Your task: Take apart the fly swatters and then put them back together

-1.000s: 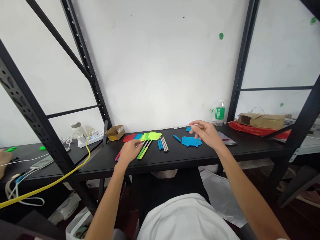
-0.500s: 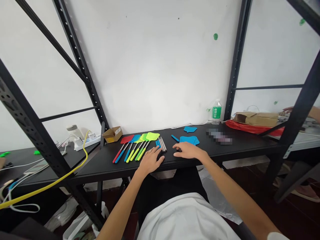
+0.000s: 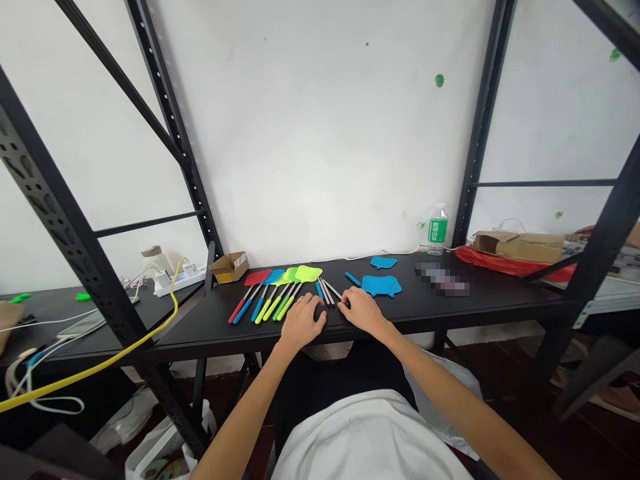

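Observation:
My right hand (image 3: 364, 311) is closed in a pinch at the near end of a thin metal rod (image 3: 333, 289), which slants away from the others. My left hand (image 3: 302, 320) rests on the table edge with its fingers apart and nothing visible in them. Just beyond it lie blue handles (image 3: 319, 290) and more metal rods (image 3: 325, 293). To the left, several fly swatters (image 3: 270, 303) with red, blue, yellow and green parts lie in a row. Beyond my right hand are a stack of blue swatter heads (image 3: 381, 286), a single blue swatter head (image 3: 384, 263) and a blue handle (image 3: 353, 279).
A small cardboard box (image 3: 229, 268) stands at the table's back left, and a water bottle (image 3: 437, 230) at the back right. Black metal shelf posts (image 3: 480, 127) frame both sides. A yellow cable (image 3: 150, 335) crosses the left post. A blurred patch (image 3: 443, 278) covers something on the right.
My right hand has moved left and closed on a metal rod, tilting it away from the others. My left hand stays at nearly the same spot. The view has shifted slightly.

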`<state>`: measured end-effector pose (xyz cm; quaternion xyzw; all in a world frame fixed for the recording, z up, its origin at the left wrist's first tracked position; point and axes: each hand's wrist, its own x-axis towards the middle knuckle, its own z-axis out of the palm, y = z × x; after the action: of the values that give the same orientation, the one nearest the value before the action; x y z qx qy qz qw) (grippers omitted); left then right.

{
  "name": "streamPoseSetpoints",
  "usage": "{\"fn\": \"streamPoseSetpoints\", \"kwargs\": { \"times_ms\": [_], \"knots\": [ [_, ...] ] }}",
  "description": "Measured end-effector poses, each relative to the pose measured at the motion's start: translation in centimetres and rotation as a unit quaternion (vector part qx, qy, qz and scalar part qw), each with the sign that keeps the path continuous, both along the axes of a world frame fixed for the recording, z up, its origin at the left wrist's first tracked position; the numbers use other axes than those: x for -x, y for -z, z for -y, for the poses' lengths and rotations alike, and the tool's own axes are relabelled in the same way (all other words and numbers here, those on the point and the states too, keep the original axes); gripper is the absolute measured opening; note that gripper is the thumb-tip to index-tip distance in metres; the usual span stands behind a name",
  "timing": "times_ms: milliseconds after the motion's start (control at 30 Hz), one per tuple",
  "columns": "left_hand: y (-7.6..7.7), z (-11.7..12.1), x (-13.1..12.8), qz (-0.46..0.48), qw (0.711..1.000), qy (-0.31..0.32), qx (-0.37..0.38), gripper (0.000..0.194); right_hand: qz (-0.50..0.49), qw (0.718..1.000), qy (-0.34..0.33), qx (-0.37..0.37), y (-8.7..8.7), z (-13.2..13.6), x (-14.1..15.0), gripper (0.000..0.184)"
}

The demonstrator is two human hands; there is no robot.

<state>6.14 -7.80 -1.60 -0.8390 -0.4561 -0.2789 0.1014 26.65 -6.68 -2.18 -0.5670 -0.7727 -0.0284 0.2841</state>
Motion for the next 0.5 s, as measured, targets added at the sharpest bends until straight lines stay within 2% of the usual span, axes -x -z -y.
{"fn": "streamPoseSetpoints", "kwargs": {
  "times_ms": [100, 233, 367, 500],
  "knots": [
    [0.1, -0.2, 0.1, 0.015, 1.0, -0.004, 0.017, 0.017, -0.013, 0.998, 0.049, 0.031, 0.1, -0.4, 0.1, 0.014],
    [0.2, -0.6, 0.2, 0.031, 0.999, -0.023, 0.031, 0.021, -0.067, 0.993, 0.071, 0.066, 0.3, -0.7, 0.2, 0.019],
    [0.5, -1.0, 0.1, 0.05, 0.996, -0.066, 0.026, 0.028, -0.123, 0.988, 0.047, 0.087, 0.2, -1.1, -0.4, 0.014],
    [0.7, -1.6, 0.4, 0.09, 0.993, -0.058, 0.057, 0.036, -0.218, 0.968, -0.013, 0.127, -0.1, -1.9, -1.9, 0.03]
  ]
}}
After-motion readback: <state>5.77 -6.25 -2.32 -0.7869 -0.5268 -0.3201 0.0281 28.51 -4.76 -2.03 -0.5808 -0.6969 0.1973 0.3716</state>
